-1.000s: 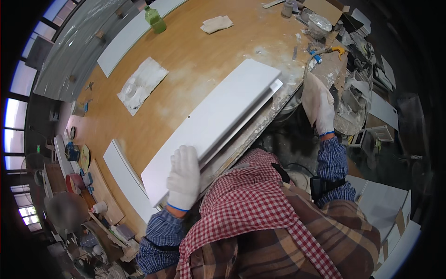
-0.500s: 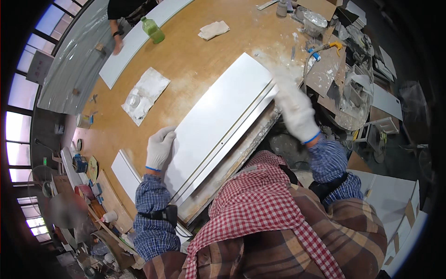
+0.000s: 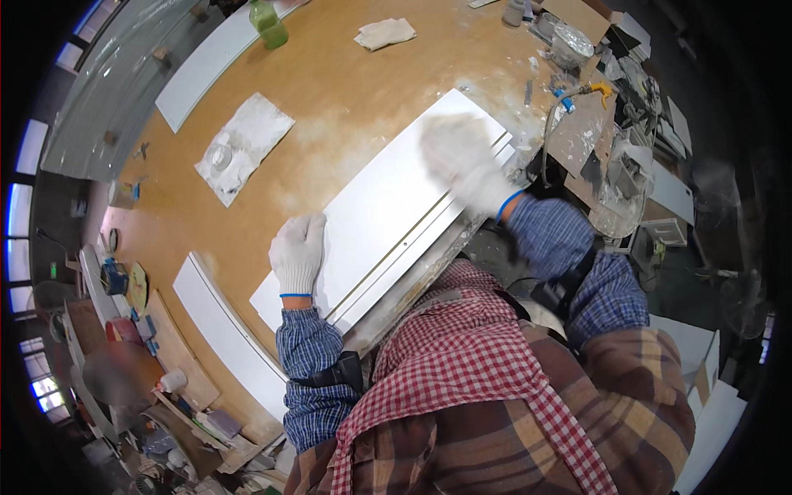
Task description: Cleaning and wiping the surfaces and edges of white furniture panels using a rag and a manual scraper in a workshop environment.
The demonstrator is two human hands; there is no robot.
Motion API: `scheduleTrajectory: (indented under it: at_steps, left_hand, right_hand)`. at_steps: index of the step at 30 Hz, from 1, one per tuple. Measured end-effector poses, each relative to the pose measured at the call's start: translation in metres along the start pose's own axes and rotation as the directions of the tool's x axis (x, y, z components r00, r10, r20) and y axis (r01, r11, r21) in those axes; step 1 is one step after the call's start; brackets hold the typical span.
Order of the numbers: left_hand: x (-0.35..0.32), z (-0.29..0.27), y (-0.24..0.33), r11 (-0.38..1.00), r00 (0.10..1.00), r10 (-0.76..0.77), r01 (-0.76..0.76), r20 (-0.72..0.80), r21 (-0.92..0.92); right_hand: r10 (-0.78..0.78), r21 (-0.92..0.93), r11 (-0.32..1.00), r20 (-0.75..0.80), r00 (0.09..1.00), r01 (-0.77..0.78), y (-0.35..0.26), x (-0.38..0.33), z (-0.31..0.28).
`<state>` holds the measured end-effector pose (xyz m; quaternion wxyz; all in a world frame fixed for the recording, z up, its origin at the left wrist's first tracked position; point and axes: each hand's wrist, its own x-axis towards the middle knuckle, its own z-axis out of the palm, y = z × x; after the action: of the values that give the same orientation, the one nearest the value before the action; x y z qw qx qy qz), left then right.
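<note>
A long white panel (image 3: 388, 190) with a narrow groove and a small dark hole along its near side lies slantwise at the table's near edge. My left hand (image 3: 299, 254), in a white knit glove with a blue cuff, is closed on the panel's far edge toward its left end. Over the panel's right part is my gloved right hand (image 3: 469, 165), smeared by motion. Its fingers cannot be made out, nor whether it holds anything.
A white cloth (image 3: 256, 136) with a small round clear container lies on the brown table (image 3: 330, 99). Another folded cloth (image 3: 385, 34) and a green bottle (image 3: 269, 25) are farther back. Other white panels (image 3: 219, 318) lie at left. A yellow-tipped air gun (image 3: 600, 91) and cluttered scraps sit at right.
My right hand has moved left from the panel's right end onto its top. My left hand still keeps to the far edge. The view has shifted, and the other person's arm has left it.
</note>
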<state>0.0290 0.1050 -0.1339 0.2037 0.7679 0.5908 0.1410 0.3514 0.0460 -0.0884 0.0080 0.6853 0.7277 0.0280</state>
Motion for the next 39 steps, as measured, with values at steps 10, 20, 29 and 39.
scheduleTrajectory:
  at_steps: [10, 20, 29, 39]
  left_hand:
    - [0.011, 0.006, 0.013, 1.0, 0.999, -0.015, 0.014, 0.051, 0.015]
    - [0.009, 0.003, 0.026, 0.997, 0.996, -0.002, -0.006, 0.094, 0.08]
    - [0.002, 0.01, -0.001, 1.0, 1.0, -0.003, 0.003, -0.009, 0.021]
    - [0.003, 0.009, 0.009, 0.996, 0.992, -0.065, 0.057, 0.111, 0.076]
  right_hand:
    - [-0.266, 0.324, 0.802, -0.558, 0.786, 0.502, -0.136, -0.041, 0.015]
    - [0.483, 0.22, 0.866, -0.13, 0.866, -0.45, 0.032, -0.021, 0.087]
    - [-0.064, 0.058, 0.996, -0.115, 0.991, 0.071, -0.071, -0.002, -0.002]
    - [-0.073, 0.177, 0.975, -0.31, 0.948, 0.132, -0.117, 0.023, 0.005]
